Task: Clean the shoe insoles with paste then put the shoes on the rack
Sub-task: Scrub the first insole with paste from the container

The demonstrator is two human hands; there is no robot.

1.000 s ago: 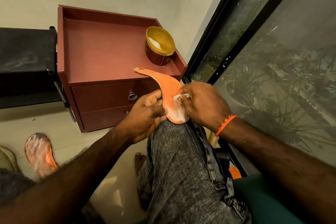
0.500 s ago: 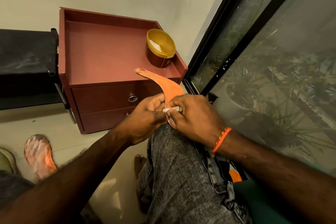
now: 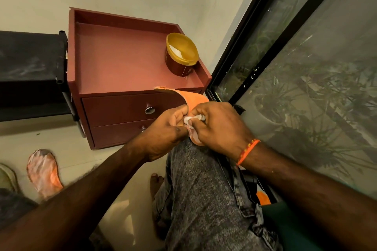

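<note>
left hand [image 3: 163, 130] grips the insole [image 3: 191, 99] against the knee [image 3: 195, 159] for backing, so the right hand [image 3: 216, 126], pinching a wad [image 3: 188, 119], can rub paste in.

Dim, warm yellowish light; wide-angle bending at the edges, soft blur on the near forearms.

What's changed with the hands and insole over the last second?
The right hand, pinching the white cloth, slid down the orange insole toward the left hand, covering more of it. The left hand's grip on the insole and the paste tub on the cabinet stayed put.
</note>
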